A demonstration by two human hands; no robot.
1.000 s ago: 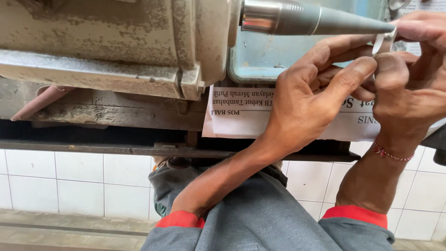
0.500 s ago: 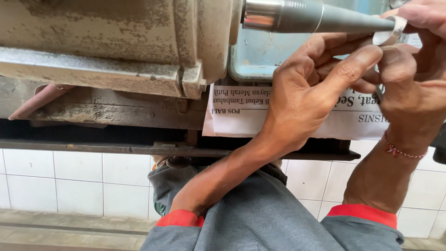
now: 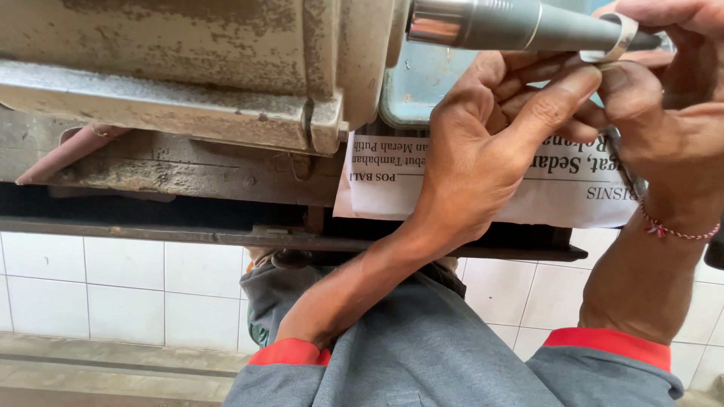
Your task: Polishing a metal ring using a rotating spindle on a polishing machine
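Left hand (image 3: 483, 151) raised, fingers curled under a tapered steel spindle (image 3: 520, 26), right hand (image 3: 664, 98) beside it, touching, pinching a silver ring (image 3: 615, 41) around the taper, wrists bent upward

grey worn machine housing (image 3: 188, 68) fills the upper left, paint flaking | teal panel (image 3: 422, 83) just right of the housing | printed newspaper sheet (image 3: 467, 192) below that panel, lower right of the housing | dark metal rail (image 3: 151, 230) beneath the housing | white tiled floor (image 3: 98, 301) under the rail
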